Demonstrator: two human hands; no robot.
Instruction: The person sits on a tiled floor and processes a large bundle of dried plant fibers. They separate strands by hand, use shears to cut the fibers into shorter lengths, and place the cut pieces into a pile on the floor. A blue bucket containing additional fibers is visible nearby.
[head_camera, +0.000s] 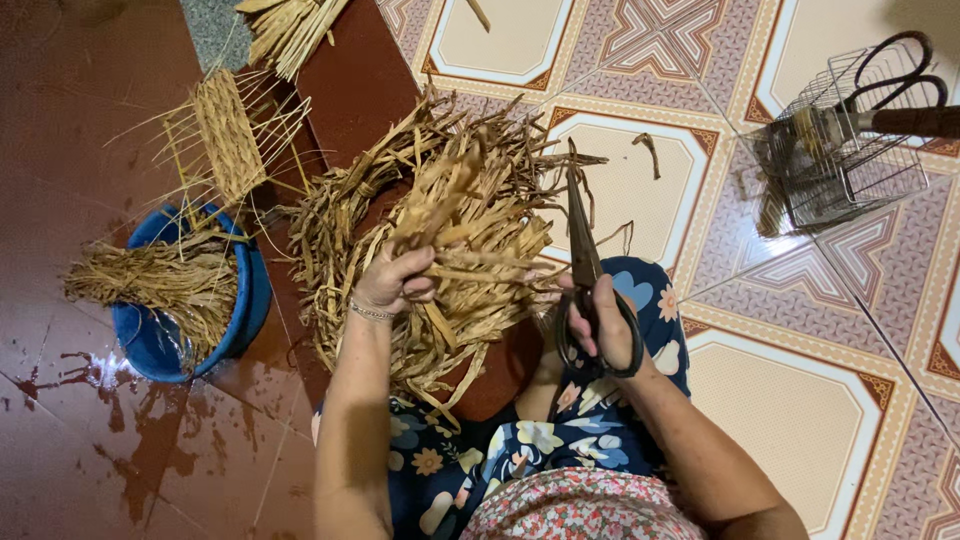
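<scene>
Left hand (395, 280) clamped on the dried-leaf bundle (450, 230) over my lap, right hand (600, 320) closed through the scissors (583, 260) just right of it, blades shut, so best keep strips taut, cut near grip.

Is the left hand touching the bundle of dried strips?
Touching. The head view shows the left hand with fingers curled around the bundle of dried strips.

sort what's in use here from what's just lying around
In use: left hand gripping the dried straw bundle; right hand holding the scissors.

Lying about: blue basin of straw, woven mat piece, wire basket.
</scene>
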